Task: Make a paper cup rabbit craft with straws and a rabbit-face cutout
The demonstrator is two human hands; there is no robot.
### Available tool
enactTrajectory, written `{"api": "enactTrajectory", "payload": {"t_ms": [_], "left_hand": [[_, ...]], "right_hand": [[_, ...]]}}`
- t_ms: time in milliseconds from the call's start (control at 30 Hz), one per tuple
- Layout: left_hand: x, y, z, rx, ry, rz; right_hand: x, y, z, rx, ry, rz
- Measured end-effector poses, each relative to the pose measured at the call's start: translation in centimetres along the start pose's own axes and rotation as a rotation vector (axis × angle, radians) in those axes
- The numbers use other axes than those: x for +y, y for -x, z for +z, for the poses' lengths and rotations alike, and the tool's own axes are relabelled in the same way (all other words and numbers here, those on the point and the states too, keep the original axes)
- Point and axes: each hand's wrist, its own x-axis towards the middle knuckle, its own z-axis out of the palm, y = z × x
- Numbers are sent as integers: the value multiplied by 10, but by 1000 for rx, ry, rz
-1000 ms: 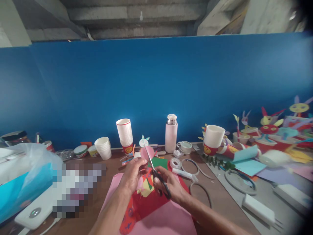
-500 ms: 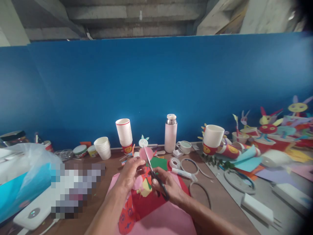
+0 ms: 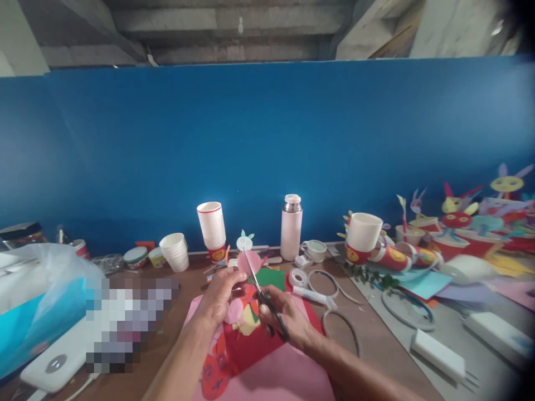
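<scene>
My left hand (image 3: 219,298) pinches a small pink paper piece (image 3: 249,262) and holds it up above the table. My right hand (image 3: 288,320) is closed on black-handled scissors (image 3: 263,295), whose blades point up into the pink piece. Under both hands lie a red sheet (image 3: 251,348) and a large pink sheet (image 3: 288,379), with yellow, green and pink paper scraps (image 3: 246,320) between my hands.
Stacks of white paper cups (image 3: 212,225), a white flask (image 3: 291,227), tape rolls (image 3: 299,278) and a glue stick (image 3: 311,296) stand behind. Paper-cup crafts (image 3: 455,223) crowd the right side. A plastic bag (image 3: 42,295) and white device (image 3: 54,365) lie left; a white box (image 3: 438,355) right.
The pink piece has turned slightly in my left hand and the scissors have shifted a little left. The view has drifted slightly.
</scene>
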Motion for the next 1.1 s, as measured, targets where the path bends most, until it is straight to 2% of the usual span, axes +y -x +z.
{"api": "enactTrajectory", "payload": {"t_ms": [633, 1100], "left_hand": [[-4, -9, -13, -50, -109, 51], [-3, -8, -12, -51, -134, 54]], "right_hand": [[11, -2, -1, 1, -57, 31], [6, -1, 1, -10, -17, 57]]}}
